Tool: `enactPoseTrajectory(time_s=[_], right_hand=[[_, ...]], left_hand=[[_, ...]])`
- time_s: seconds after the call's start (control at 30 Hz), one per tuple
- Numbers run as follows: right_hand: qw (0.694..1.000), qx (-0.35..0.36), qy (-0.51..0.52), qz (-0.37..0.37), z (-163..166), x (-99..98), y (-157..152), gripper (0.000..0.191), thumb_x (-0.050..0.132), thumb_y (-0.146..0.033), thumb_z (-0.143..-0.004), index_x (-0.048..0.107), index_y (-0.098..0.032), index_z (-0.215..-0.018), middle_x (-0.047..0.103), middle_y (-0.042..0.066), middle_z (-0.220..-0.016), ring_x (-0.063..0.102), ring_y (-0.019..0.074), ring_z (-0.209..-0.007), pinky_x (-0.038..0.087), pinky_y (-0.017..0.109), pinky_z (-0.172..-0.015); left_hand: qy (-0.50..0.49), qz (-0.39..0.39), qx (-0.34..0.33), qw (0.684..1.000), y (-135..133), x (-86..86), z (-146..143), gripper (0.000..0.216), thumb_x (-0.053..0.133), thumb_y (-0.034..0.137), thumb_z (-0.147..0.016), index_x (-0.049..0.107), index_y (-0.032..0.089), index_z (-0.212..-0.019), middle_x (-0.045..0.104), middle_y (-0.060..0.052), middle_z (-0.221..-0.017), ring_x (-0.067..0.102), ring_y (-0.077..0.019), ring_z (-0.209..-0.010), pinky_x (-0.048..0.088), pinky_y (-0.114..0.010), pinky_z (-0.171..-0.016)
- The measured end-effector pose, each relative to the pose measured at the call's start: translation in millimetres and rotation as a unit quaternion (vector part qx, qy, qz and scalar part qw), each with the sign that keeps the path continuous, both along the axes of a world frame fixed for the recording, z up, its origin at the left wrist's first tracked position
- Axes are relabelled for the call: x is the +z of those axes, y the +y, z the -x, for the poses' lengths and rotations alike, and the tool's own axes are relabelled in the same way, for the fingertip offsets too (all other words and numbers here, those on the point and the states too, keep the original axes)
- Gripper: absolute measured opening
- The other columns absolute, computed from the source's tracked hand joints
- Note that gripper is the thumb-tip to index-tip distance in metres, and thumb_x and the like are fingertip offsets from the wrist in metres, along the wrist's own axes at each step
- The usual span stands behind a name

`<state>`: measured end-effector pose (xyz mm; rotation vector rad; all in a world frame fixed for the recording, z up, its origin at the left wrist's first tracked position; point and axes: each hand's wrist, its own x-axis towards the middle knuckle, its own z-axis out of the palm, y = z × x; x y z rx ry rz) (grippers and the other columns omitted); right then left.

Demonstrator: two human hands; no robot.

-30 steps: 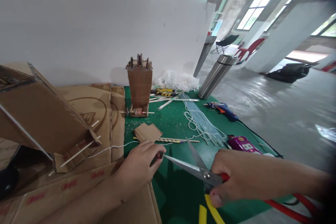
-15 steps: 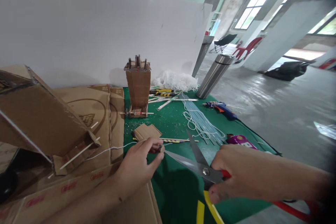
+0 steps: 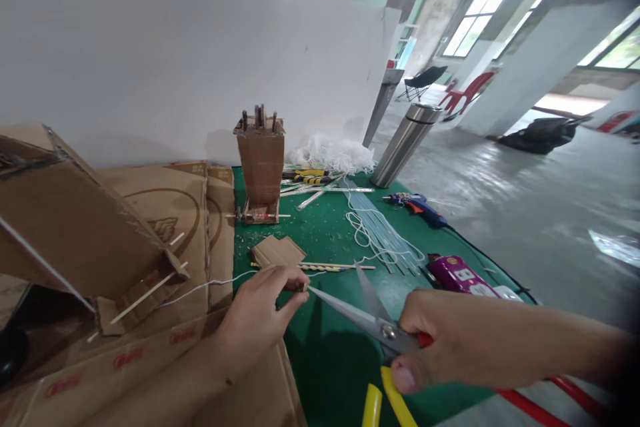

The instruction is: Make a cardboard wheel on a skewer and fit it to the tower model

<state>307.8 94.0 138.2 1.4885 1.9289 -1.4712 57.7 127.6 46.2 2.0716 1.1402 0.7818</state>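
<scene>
My left hand [image 3: 260, 317] pinches a small dark piece at the end of a white string [image 3: 200, 286] over the green mat [image 3: 330, 373]. The string runs left to a sloping cardboard structure [image 3: 75, 227] with thin white sticks. My right hand [image 3: 450, 340] grips red-handled scissors [image 3: 370, 317]. Their blades are spread apart. One tip points at my left fingertips, close to the pinched piece.
A cardboard tower [image 3: 260, 170] stands at the mat's far side. Near it lie a cardboard scrap [image 3: 277, 252], sticks, clear glue sticks [image 3: 380, 233], a blue glue gun [image 3: 417, 207], a steel flask [image 3: 405, 145], a purple box [image 3: 457, 275]. Flat cardboard sheets [image 3: 165, 207] cover the left. A white board stands behind.
The scissors have moved slightly left, so the blade tip now reaches my left fingertips. My left hand has tightened its pinch on the string end.
</scene>
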Motion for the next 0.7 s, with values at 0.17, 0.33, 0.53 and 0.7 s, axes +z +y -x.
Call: enactPoseTrajectory(time_s=[0.17, 0.33, 0.53, 0.7], right_hand=[[0.997, -0.003, 0.071, 0.026, -4, -5.0, -3, 0.058, 0.053, -0.066, -0.085, 0.032, -0.02, -0.057, 0.022, -0.009, -0.053, 0.018, 0.0083, -0.048, 0.011, 0.025, -0.041], [0.996, -0.013, 0.088, 0.023, -5, -8.2, -5, 0.059, 0.055, -0.068, -0.083, 0.032, -0.02, -0.057, 0.023, -0.008, -0.054, 0.019, 0.0079, -0.049, 0.012, 0.025, -0.042], [0.997, -0.014, 0.069, 0.016, -8, -13.8, -4, 0.059, 0.06, -0.064, -0.082, 0.029, -0.02, -0.058, 0.021, -0.008, -0.054, 0.017, 0.0078, -0.048, 0.01, 0.026, -0.04], [0.999, -0.019, 0.041, 0.003, -6, -17.4, -4, 0.06, 0.06, -0.066, -0.081, 0.028, -0.02, -0.058, 0.022, -0.008, -0.055, 0.018, 0.008, -0.049, 0.011, 0.027, -0.042]], left_hand=[[-0.014, -0.014, 0.003, 1.0, -2, 0.5, 1, 0.01, 0.062, 0.016, -0.084, 0.063, 0.024, -0.089, 0.071, 0.003, -0.09, 0.067, -0.0152, -0.08, 0.053, -0.027, -0.073], [-0.031, -0.006, 0.002, 0.999, -1, 2.6, 1, 0.009, 0.062, 0.019, -0.084, 0.063, 0.025, -0.09, 0.072, 0.005, -0.088, 0.068, -0.015, -0.08, 0.053, -0.028, -0.077], [-0.064, -0.006, -0.002, 0.998, 4, 2.8, -1, 0.011, 0.057, 0.02, -0.085, 0.066, 0.024, -0.087, 0.072, 0.003, -0.084, 0.068, -0.0144, -0.075, 0.054, -0.027, -0.074], [-0.1, 0.04, 0.025, 0.994, 6, -2.6, -2, 0.011, 0.059, 0.021, -0.081, 0.066, 0.022, -0.089, 0.073, -0.001, -0.085, 0.069, -0.0167, -0.077, 0.055, -0.028, -0.073]])
